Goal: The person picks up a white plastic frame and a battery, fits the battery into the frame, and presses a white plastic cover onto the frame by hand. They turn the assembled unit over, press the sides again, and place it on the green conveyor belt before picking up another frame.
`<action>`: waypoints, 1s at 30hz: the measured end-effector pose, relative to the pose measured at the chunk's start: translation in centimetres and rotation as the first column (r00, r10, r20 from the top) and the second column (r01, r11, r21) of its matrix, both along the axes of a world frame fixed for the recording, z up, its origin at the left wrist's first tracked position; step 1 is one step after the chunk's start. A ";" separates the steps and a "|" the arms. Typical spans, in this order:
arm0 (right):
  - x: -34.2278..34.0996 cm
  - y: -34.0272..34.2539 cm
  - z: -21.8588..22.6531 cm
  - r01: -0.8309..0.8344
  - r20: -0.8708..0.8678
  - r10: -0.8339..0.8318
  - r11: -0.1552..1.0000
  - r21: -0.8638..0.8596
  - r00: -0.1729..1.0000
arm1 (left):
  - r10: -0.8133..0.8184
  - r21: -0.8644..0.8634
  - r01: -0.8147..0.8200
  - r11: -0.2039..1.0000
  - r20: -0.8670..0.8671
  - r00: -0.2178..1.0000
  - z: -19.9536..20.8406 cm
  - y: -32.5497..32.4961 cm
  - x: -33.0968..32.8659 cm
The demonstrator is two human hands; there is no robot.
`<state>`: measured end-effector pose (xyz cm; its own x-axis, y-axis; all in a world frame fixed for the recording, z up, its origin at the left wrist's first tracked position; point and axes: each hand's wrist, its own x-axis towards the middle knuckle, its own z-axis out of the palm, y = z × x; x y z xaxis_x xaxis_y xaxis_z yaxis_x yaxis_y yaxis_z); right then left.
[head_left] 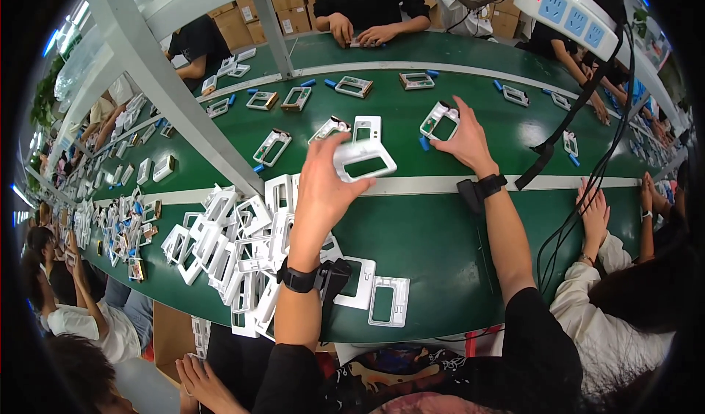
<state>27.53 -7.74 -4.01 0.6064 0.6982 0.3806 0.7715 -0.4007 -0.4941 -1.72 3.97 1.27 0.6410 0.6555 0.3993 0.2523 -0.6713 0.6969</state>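
My left hand (323, 186) grips a white plastic frame (361, 161) with a rectangular opening, held above the green belt and slightly blurred. Beyond it, partly behind that frame, lie another white frame (366, 127) and one with parts fitted inside (328, 130). My right hand (468, 144) has its thumb and fingers around the edge of a white frame with electronic parts (439, 122). A blue cylinder (424, 144) hangs beside that frame's lower corner. Both of my wrists wear black straps with small devices.
A heap of white frames (242, 245) lies left of my left forearm. Several frames with blue cylinders, such as this one (354, 85), line the green belt (396, 113). A metal post (176, 83) stands at left; black cables (587, 193) hang at right. Other people work around.
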 end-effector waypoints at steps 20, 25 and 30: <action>-13.9 -5.7 10.0 -0.617 0.387 0.506 0.744 0.257 0.771 | -0.054 -0.658 0.450 0.604 0.529 0.847 3.4 -2.5 0.2; -14.9 -5.4 9.9 -0.728 0.380 0.653 0.679 0.090 0.655 | -0.178 -0.599 0.395 0.696 0.390 0.904 4.1 -2.8 -1.4; -14.5 -5.1 9.5 -0.832 0.278 0.784 0.527 0.171 0.554 | -0.181 -0.609 0.522 0.597 0.532 0.827 3.6 -2.7 -1.5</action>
<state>13.07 -12.81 5.52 -0.2496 0.7197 0.6479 0.7673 0.5551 -0.3211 -3.22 1.27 4.84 0.7901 0.5871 0.1766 -0.2861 0.0983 0.9532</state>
